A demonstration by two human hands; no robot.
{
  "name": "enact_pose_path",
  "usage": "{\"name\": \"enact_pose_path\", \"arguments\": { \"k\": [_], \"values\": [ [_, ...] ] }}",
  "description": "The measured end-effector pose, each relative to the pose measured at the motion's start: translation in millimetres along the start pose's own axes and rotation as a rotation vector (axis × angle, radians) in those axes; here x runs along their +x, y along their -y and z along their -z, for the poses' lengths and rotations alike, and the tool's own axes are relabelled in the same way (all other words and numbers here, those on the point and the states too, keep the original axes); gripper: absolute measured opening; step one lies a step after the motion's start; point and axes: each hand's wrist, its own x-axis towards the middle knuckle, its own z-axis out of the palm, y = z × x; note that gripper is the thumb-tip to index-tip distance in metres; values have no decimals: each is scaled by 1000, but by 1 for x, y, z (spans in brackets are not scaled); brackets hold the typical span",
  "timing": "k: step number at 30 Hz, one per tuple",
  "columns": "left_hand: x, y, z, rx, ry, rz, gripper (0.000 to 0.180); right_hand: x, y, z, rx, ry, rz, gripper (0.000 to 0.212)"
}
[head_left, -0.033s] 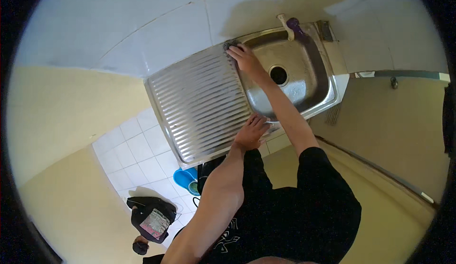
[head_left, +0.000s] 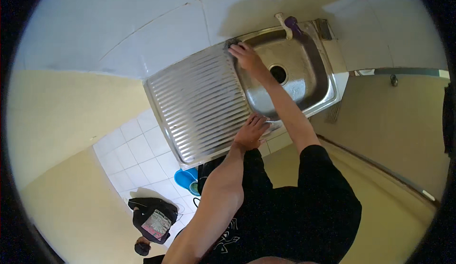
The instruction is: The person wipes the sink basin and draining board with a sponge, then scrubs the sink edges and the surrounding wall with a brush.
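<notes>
A stainless steel sink (head_left: 312, 107) with a ribbed drainboard (head_left: 197, 105) stands against the wall. My right hand (head_left: 248, 58) reaches across the basin to the far rim, where drainboard and basin meet. Under its closed fingertips a dark grey scouring pad (head_left: 232, 43) presses on the metal; the fingers partly cover it. My left hand (head_left: 251, 130) lies on the near rim of the sink, fingers stretched out, holding nothing I can see. The round drain hole (head_left: 278, 74) shows beside my right forearm.
A whitish tap (head_left: 284, 26) with a purple part (head_left: 293, 25) rises at the basin's back. On the tiled floor, a blue tub (head_left: 185, 181) sits below the drainboard. Another person (head_left: 154, 221) in dark clothes is at the lower left. A door (head_left: 394, 112) stands on the right.
My right hand and the scouring pad have shifted very slightly to the right along the far rim. My left hand stays where it was.
</notes>
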Motion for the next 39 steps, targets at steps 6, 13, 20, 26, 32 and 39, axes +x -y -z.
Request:
{"name": "enact_pose_path", "arguments": {
  "k": [6, 13, 20, 26, 32, 39],
  "values": [
    [12, -11, 8, -1, -72, -28, 71, -54, -106, 32, -179, -118, -261, 47],
    [19, -14, 10, -16, -61, -63, 72, -85, -181, 60, -135, -416, -718, 42],
    [16, -11, 10, -22, -41, -19, 70, -71, -157, 38, 45, -197, -721, 47],
    [10, -10, 10, 24, -50, 16, 65, -64, -199, 81, -758, 62, -702, 39],
    [10, -8, 10, 61, -14, 23, 65, -61, -215, 64, -478, -211, -949, 34],
    [0, -1, 11, 70, 18, 60, 66, -56, -211, 82, -533, 150, -854, 36]
  ]
}}
